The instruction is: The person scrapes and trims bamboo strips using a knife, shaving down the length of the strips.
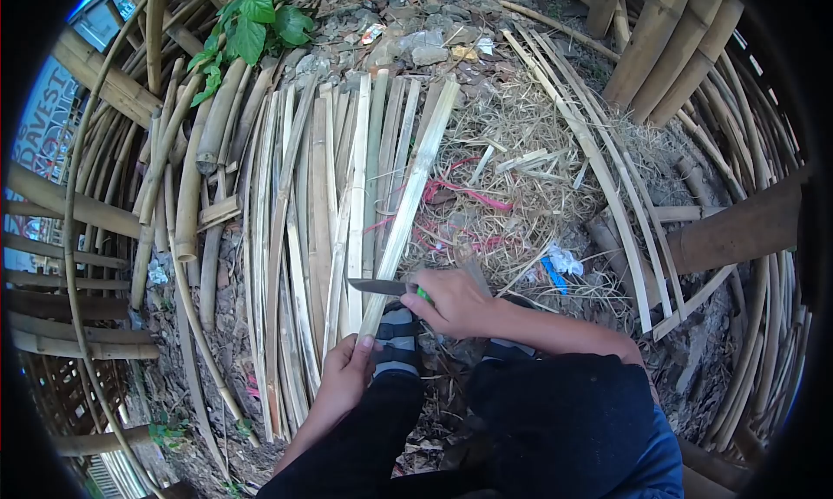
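My right hand (455, 304) grips a knife (377, 286) by its green handle, the grey blade pointing left across a long pale bamboo strip (415, 182). My left hand (351, 369) holds the near end of that strip, just below the blade. The strip runs up and to the right toward the rubble at the top. A foot in a striped sock (397, 338) rests between my two hands, under the strip's near end.
Many split bamboo strips (304, 221) lie side by side to the left. Dry shavings with pink and blue scraps (512, 204) cover the ground to the right. Thick bamboo poles (659, 48) lean at the upper right and left. Green leaves (252, 22) grow at the top.
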`<state>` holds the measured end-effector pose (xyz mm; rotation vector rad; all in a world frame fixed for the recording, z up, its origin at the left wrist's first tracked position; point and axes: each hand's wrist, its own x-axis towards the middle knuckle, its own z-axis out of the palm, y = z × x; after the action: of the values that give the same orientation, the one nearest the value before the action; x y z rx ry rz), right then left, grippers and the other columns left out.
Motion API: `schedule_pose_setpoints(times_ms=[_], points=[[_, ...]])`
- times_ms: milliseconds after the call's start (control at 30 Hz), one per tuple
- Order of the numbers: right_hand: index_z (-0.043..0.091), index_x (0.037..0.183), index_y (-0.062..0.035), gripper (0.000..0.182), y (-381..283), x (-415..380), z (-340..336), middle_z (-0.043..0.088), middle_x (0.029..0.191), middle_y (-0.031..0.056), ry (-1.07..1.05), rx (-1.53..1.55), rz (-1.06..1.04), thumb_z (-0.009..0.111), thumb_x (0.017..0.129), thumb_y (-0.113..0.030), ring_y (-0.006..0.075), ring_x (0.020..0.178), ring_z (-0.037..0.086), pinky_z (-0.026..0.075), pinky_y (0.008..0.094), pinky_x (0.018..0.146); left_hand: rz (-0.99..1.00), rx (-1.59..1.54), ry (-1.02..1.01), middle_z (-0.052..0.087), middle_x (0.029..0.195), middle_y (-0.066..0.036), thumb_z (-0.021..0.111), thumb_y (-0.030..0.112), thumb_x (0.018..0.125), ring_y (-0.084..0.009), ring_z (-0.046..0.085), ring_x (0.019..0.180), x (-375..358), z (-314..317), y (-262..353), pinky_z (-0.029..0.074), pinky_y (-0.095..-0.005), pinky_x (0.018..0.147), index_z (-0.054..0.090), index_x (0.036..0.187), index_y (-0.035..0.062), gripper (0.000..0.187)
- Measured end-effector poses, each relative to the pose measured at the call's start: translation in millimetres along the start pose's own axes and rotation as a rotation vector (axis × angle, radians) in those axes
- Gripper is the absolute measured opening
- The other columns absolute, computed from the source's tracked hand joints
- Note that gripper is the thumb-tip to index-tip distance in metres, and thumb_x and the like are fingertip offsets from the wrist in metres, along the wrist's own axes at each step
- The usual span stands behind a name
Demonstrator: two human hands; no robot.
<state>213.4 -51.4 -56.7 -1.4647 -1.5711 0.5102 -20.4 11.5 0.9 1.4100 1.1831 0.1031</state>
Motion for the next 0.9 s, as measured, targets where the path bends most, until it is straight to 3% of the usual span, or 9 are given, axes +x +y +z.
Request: schedule_pose_setpoints(times_ms=[33,67,133,367,467,533,667,800,900], points=[[0.055,0.088,0.0,0.034,-3.3,-6.0,10.5,0.061,0.067,0.0198,-0.006,0.007,0.003,0.057,0.099,-0.032,0.0401,0.059,0.061,0.047,0.0484,0.055,-0.108,-0.262,-0.091,0.043,0.058,0.005,0.049,0.032,0.107,-0.0048,0.035,0.048,0.0,0.4,5.2,0.029,-0.0246,0.044,0.062,0.092,0.0036,0.034],[0.056,0.087,-0.0009,0.032,-8.0,-9.8,18.9,0.06,0.066,0.0177,-0.025,-0.05,-0.027,0.059,0.098,-0.03,0.0368,0.058,0.061,0.047,0.0453,0.054,-0.155,-0.288,-0.111,0.038,0.058,0.007,0.047,0.031,0.108,-0.0037,0.03,0.048,-2.1,0.8,12.3,0.024,-0.022,0.044,0.061,0.096,0.006,0.031],[0.053,0.082,-0.0025,0.032,-11.4,-11.7,24.8,0.059,0.064,0.0146,-0.037,-0.195,-0.081,0.063,0.095,-0.03,0.0315,0.053,0.061,0.047,0.041,0.05,-0.147,-0.294,-0.153,0.039,0.059,0.006,0.047,0.032,0.108,-0.0039,0.031,0.048,-2.1,-0.2,8.4,0.024,-0.022,0.044,0.06,0.095,0.0062,0.031],[0.052,0.078,-0.0036,0.032,-3.3,-8.2,18.3,0.057,0.06,0.0137,0.021,-0.397,-0.224,0.065,0.092,-0.029,0.03,0.05,0.06,0.049,0.0409,0.048,-0.089,-0.167,-0.189,0.042,0.06,0.004,0.046,0.032,0.108,-0.0055,0.036,0.05,-2.4,0.5,6.6,0.029,-0.0232,0.046,0.057,0.086,0.0061,0.036],[0.053,0.081,-0.0034,0.03,7.9,2.7,1.3,0.06,0.062,0.0147,0.106,-0.474,-0.128,0.062,0.095,-0.029,0.0298,0.049,0.061,0.048,0.0412,0.046,-0.079,-0.119,-0.169,0.042,0.06,0.004,0.045,0.032,0.109,-0.0063,0.038,0.051,-3.8,0.1,0.8,0.03,-0.0238,0.047,0.057,0.085,0.0059,0.037],[0.055,0.083,-0.0033,0.036,17.6,11.2,-14.8,0.062,0.06,0.014,0.071,-0.611,0.162,0.058,0.098,-0.035,0.0299,0.047,0.063,0.051,0.042,0.043,-0.083,-0.102,-0.171,0.043,0.06,0.003,0.045,0.032,0.109,-0.0066,0.038,0.05,-4.7,-0.6,-2.5,0.031,-0.024,0.047,0.057,0.085,0.0058,0.037],[0.056,0.086,-0.0021,0.037,42.0,10.6,-20.9,0.062,0.057,0.0139,0.188,-0.634,-0.017,0.051,0.102,-0.035,0.0319,0.048,0.064,0.051,0.044,0.044,-0.102,-0.074,-0.178,0.044,0.06,0.003,0.045,0.032,0.109,-0.0067,0.038,0.051,-5.0,0.4,0.3,0.031,-0.0241,0.048,0.057,0.083,0.0056,0.039],[0.057,0.088,-0.001,0.039,62.2,24.2,-50.0,0.061,0.057,0.0159,0.131,-0.643,0.258,0.046,0.104,-0.034,0.0352,0.05,0.064,0.05,0.0458,0.047,-0.089,-0.053,-0.171,0.044,0.06,0.002,0.045,0.031,0.109,-0.0072,0.039,0.051,-7.0,0.4,-2.7,0.031,-0.0243,0.048,0.057,0.082,0.0049,0.039],[0.057,0.088,-0.0004,0.042,73.6,22.0,-57.4,0.063,0.059,0.0179,0.136,-0.658,0.149,0.043,0.105,-0.036,0.0387,0.052,0.064,0.051,0.0499,0.05,-0.109,-0.036,-0.164,0.044,0.06,0.002,0.045,0.03,0.109,-0.0074,0.038,0.05,-8.7,0.8,2.9,0.031,-0.0248,0.047,0.057,0.082,0.0045,0.039]])
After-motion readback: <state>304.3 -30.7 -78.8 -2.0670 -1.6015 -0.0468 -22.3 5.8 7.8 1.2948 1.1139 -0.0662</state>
